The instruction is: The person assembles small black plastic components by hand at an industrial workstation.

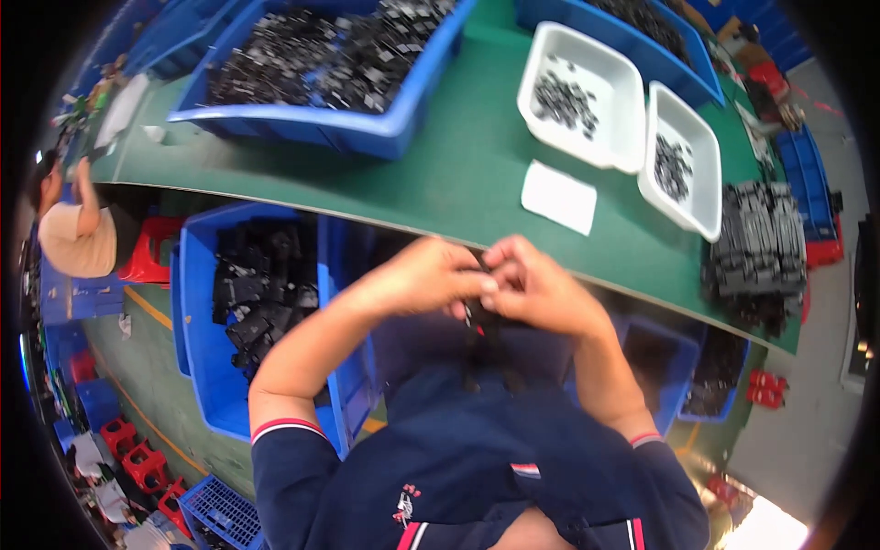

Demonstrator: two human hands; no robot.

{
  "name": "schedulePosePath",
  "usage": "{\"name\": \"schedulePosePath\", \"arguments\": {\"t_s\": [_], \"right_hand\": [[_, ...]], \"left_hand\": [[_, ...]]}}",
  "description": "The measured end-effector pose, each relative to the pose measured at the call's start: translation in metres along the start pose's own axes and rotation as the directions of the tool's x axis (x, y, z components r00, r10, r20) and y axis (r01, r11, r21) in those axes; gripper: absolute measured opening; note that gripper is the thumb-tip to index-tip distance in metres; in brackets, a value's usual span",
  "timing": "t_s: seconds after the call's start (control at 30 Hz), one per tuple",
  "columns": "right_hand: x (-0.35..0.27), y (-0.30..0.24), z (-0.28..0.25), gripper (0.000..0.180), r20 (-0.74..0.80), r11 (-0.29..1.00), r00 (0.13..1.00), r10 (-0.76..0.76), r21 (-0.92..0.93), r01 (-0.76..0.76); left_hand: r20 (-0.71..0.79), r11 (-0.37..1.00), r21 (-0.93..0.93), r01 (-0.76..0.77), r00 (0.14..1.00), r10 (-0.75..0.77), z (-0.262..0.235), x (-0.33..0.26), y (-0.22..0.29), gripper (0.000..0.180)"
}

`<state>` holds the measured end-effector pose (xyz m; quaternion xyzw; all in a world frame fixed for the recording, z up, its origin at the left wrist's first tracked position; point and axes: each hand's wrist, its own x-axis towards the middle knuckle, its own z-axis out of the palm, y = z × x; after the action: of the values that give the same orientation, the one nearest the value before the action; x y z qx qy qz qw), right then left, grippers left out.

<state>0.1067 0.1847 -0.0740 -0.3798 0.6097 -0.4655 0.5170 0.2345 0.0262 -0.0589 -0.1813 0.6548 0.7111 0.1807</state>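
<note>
"Holding anything, those hands?"

"Yes: a small dark piece (483, 260), pinched in the closed fingertips of the left hand (440, 277) and the right hand (533, 289), by the near edge of the green table (458, 174). The fingers hide most of it."

"Is that piece done?"

"I cannot tell. It's in hand, not yet set down."

"And around it?"

"Between one and two o'clock lies a white sheet (559, 197). Farther off at one, a white tray (612, 101) holds loose dark bits; at two, a second tray (702, 174) holds more. Plenty left in both, I'd judge."

"Three o'clock?"

"A stack of flat dark pieces (756, 238); finished or waiting, I can't say."

"Eleven?"

"A blue bin (380, 139), heaped with dark parts (293, 55). Lower, at nine, a blue crate (203, 367) holds more."
</note>
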Motion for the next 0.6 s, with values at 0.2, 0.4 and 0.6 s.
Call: {"name": "schedulePosePath", "arguments": {"t_s": [0.2, 0.4, 0.6], "right_hand": [[-0.016, 0.028, 0.028, 0.051, -0.199, 0.999, 0.979, -0.035, 0.033, 0.043], [-0.031, 0.016, 0.028, 0.025, -0.112, 0.966, 0.991, 0.07, -0.239, -0.095], [-0.04, 0.013, 0.039, 0.022, -0.092, 0.883, 0.996, 0.013, -0.466, -0.054]], "left_hand": [[-0.187, 0.976, 0.161, -0.15, 0.966, 0.179, 0.026, -0.005, -0.022, 0.022], [-0.141, 0.947, 0.282, -0.151, 0.97, 0.197, 0.03, -0.016, -0.022, 0.03], [-0.067, 0.889, 0.454, -0.051, 0.994, 0.091, 0.032, -0.011, -0.036, 0.037]]}}
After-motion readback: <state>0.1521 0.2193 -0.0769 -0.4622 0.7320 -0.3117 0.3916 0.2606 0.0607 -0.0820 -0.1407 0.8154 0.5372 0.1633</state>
